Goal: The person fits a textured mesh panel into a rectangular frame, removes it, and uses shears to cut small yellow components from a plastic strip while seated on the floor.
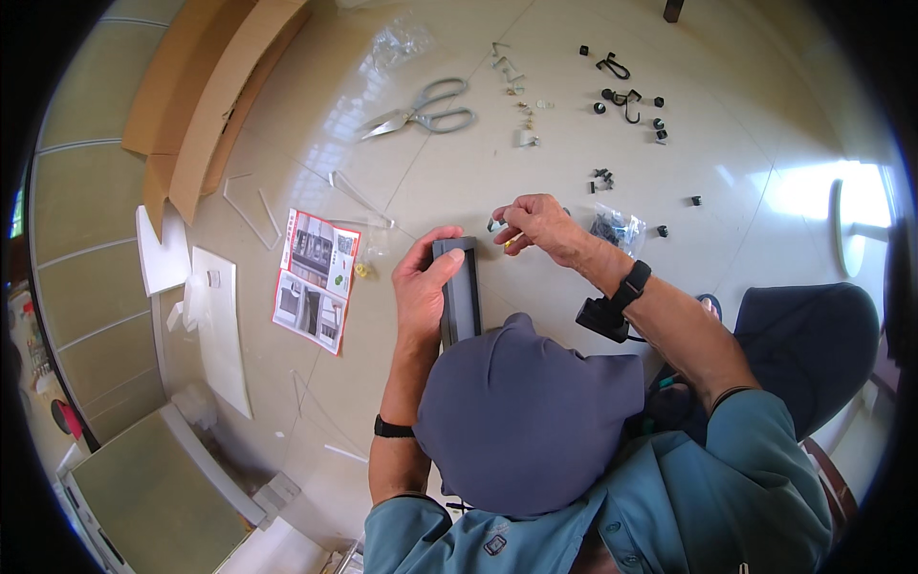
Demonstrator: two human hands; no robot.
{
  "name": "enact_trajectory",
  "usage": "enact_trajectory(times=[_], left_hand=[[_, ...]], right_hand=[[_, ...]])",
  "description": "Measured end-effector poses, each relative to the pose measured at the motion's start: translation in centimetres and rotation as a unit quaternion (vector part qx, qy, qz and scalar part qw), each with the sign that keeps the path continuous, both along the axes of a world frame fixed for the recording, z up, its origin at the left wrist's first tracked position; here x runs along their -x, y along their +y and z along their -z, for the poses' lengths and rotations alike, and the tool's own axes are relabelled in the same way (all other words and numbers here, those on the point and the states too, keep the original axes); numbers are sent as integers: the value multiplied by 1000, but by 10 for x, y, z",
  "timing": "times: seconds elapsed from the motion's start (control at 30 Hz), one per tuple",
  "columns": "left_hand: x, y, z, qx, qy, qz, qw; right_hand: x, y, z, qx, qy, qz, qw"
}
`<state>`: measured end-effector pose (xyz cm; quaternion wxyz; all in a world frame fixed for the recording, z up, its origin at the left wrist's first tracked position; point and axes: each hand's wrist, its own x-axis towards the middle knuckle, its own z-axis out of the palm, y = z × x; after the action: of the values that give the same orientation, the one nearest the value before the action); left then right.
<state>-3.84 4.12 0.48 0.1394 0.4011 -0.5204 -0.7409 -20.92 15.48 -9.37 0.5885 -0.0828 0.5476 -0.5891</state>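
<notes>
My left hand [423, 285] is closed around the upper end of a long dark-grey bar [463, 304], thumb laid over its top. The bar's lower part is hidden behind the grey cap. Just right of the bar's end, my right hand [540, 228] pinches a small shiny metal piece [495, 226]; its exact kind is too small to tell. A bit of yellow [512, 248] shows under the right fingers. Behind the right hand lies a clear plastic bag [617, 228] of small dark parts. A printed leaflet [316, 280] with pictures rests on the floor left of my left hand.
Large scissors [418, 112] lie on the tiled floor ahead. Small metal clips [507, 69] and black hooks with knobs [626, 100] are spread to their right. A cardboard box [215, 110] and white panels [220, 325] are at left; a dark seat [808, 349] stands at right.
</notes>
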Motion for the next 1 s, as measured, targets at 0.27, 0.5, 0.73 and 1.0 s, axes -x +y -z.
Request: enact_trajectory(times=[0.27,0.5,0.73,1.0], left_hand=[[-2,1,10,-34,24,-9,999],[-11,-2,20,-50,93,25,994],[-11,0,17,-73,98,-14,992],[-15,-6,29,-75,112,-13,991]], right_hand=[[-3,-6,-38,146,-93,5,985],[-21,-15,-76,200,42,-12,979],[-34,-14,-91,193,90,-35,976],[-38,-2,-96,185,186,-50,964]])
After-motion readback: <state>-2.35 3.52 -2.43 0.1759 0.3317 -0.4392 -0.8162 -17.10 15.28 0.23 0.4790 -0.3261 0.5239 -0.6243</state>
